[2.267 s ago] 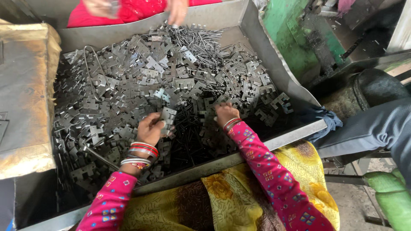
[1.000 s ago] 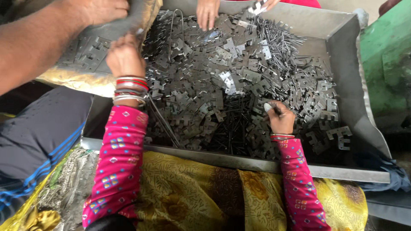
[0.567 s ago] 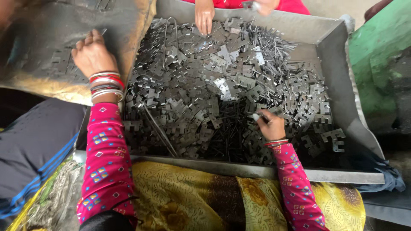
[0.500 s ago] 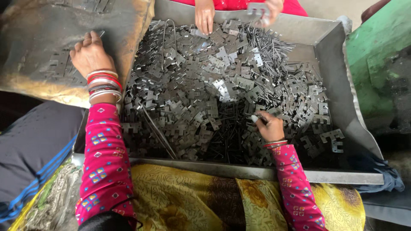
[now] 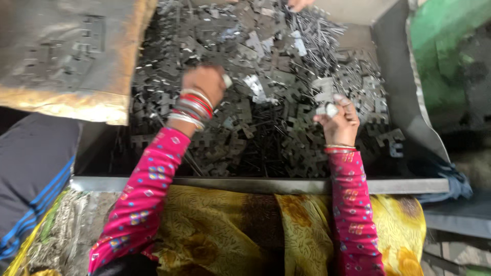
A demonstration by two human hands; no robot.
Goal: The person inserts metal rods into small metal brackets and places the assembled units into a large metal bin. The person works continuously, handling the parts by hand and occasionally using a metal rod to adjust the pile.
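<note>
The left hand (image 5: 204, 84) hangs knuckles-up over the heap, fingers curled under so its grip cannot be told. The right hand (image 5: 338, 121), wrist bent, pinches a small pale metal piece (image 5: 330, 109) at its fingertips. Both reach into a grey metal tray (image 5: 255, 185) filled with dark, flat, cross-shaped metal stampings (image 5: 266, 102). A worn board (image 5: 66, 51) overlaps the tray's left side.

Dull grey stamped metal pieces (image 5: 266, 102), a few with bright bare faces, fill a matt sheet-metal tray (image 5: 394, 76); rusted, worn metal plate (image 5: 66, 56) at the side; glossy bangles (image 5: 190, 108) on a printed cloth sleeve (image 5: 148, 199); patterned yellow cloth (image 5: 230, 230) below.
</note>
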